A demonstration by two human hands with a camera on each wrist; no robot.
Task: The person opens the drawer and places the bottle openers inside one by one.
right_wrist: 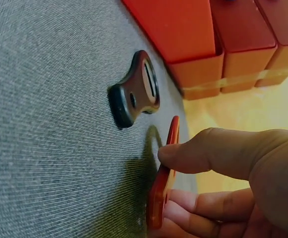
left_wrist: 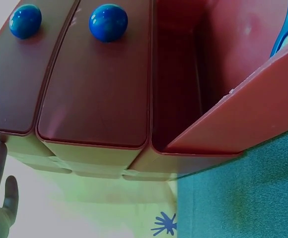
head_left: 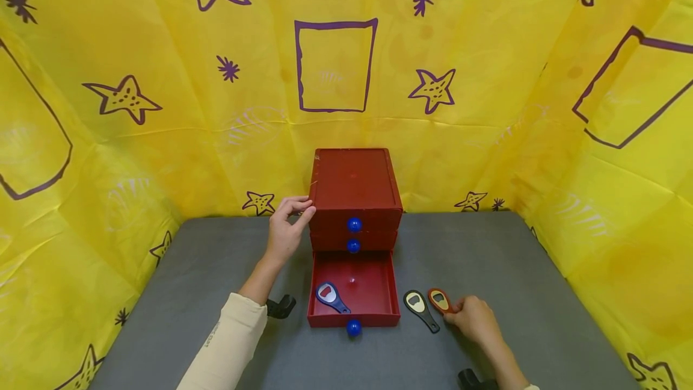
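My right hand (head_left: pixel 476 321) pinches a red bottle opener (right_wrist: pixel 160 196) between thumb and fingers, tilted up off the cloth in the right wrist view. Just left of it a black bottle opener (head_left: pixel 419 310) lies on the grey table. The red drawer cabinet (head_left: pixel 354 179) stands at the back with its bottom drawer (head_left: pixel 330 320) pulled out. Inside that drawer, toward the left, rests a blue bottle opener (head_left: pixel 335 301). My left hand (head_left: pixel 284 233) touches the cabinet's upper left side with extended fingertips (left_wrist: pixel 0 148).
Two upper drawers are closed, each with a round blue knob (head_left: pixel 354 225). The grey cloth-covered table (head_left: pixel 216 269) extends to both sides. Behind and beside it hangs a yellow curtain (head_left: pixel 260 137) printed with purple stars.
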